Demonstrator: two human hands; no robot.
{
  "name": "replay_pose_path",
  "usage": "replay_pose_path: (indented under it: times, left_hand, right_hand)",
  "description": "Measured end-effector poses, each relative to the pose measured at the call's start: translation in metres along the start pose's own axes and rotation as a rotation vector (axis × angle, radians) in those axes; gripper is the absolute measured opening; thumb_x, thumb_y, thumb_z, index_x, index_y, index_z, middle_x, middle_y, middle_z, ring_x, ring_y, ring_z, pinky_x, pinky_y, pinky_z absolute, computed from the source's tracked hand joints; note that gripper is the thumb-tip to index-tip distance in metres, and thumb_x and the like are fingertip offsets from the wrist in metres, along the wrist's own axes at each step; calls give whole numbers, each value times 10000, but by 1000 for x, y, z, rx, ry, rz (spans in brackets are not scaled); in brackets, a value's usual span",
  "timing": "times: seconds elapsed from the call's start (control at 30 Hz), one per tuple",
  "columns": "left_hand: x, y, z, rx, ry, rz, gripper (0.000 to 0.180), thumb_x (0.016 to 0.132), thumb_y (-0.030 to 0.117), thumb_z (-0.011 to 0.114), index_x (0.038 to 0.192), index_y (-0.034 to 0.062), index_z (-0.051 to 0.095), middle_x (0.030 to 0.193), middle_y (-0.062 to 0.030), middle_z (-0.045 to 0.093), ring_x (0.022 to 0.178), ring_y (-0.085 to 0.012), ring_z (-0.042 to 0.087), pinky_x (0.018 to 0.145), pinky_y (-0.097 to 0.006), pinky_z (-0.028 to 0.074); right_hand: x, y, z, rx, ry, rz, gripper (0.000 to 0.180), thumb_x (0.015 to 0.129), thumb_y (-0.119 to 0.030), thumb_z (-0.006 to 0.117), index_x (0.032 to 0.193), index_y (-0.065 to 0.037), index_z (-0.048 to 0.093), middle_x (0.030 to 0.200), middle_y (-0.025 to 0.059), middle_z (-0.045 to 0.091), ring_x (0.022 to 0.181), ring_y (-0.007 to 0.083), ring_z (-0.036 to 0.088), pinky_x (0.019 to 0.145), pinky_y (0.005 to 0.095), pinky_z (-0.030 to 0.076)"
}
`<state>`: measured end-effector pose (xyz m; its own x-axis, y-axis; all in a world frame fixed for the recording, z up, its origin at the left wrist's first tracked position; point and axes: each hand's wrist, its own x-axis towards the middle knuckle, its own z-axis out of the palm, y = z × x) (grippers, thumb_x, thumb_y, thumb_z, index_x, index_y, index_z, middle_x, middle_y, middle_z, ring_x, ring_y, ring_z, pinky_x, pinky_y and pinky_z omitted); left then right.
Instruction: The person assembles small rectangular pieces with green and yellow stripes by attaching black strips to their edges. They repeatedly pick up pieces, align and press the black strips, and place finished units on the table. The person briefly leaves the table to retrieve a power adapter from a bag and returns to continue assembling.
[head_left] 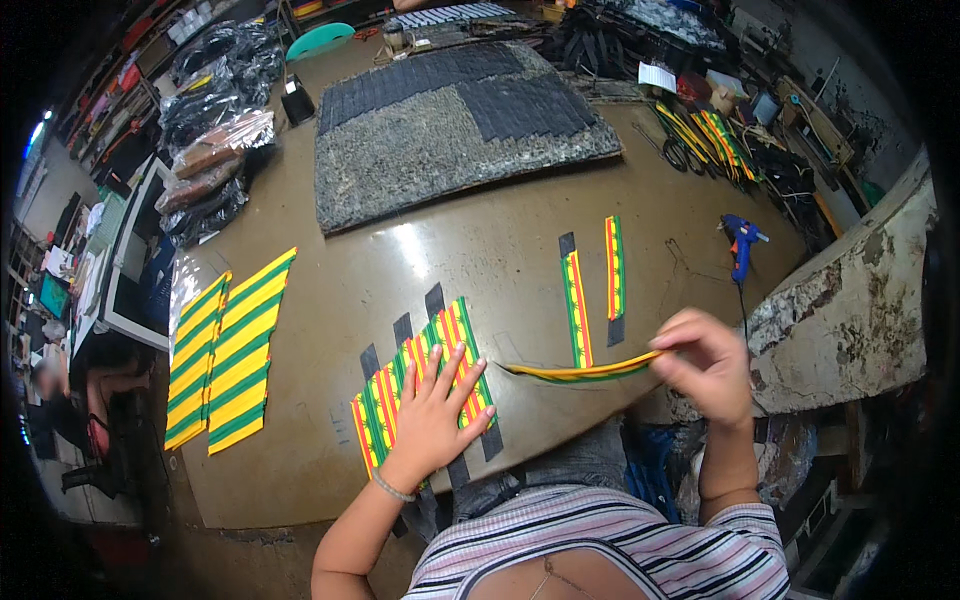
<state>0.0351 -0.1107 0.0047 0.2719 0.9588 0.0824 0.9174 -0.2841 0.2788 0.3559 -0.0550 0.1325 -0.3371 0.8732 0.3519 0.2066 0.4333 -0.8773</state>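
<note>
Tabletop: left hand splayed on strips, right hand pinching band

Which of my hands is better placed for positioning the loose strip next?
Probably your right hand: it pinches one end of the loose strip. Your left hand lies spread on the row of patterned strips, so lifting it might let them shift.

The held strip is yellow and green. The row of strips bears red, yellow and green stripes.
</note>
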Motion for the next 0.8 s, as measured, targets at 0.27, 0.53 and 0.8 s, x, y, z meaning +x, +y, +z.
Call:
replay_pose_path:
  times: [0.27, 0.53, 0.8]
  left_hand:
    - [2, 4, -10, -112, 82, 26, 555, 910, 444, 630, 1395, 185, 553, 1551, -134, 379, 1463, -373, 286, 1186, -568, 152]
    - [13, -37, -29, -155, 280, -255, 548, 929, 382, 621, 1354, 43, 549, 1465, -197, 446, 1416, -437, 323, 1171, -582, 195]
    - [32, -47, -20, -57, 221, -280, 628, 912, 394, 652, 1413, 52, 489, 1451, -199, 439, 1422, -434, 307, 1181, -561, 183]
  right_hand:
    - [89, 78, -30, -14, -62, 247, 210, 896, -121, 725, 1059, 12, 711, 870, 17, 679, 666, 48, 553, 572, 209, 447]
    - [141, 135, 62, -478, -178, 83, 585, 897, -402, 696, 1310, -2, 586, 1224, 233, 596, 1150, 337, 579, 993, 424, 465]
    - [123, 127, 176, -477, -536, -198, 488, 771, -311, 814, 1116, -30, 613, 1126, 162, 595, 1106, 327, 535, 929, 424, 470]
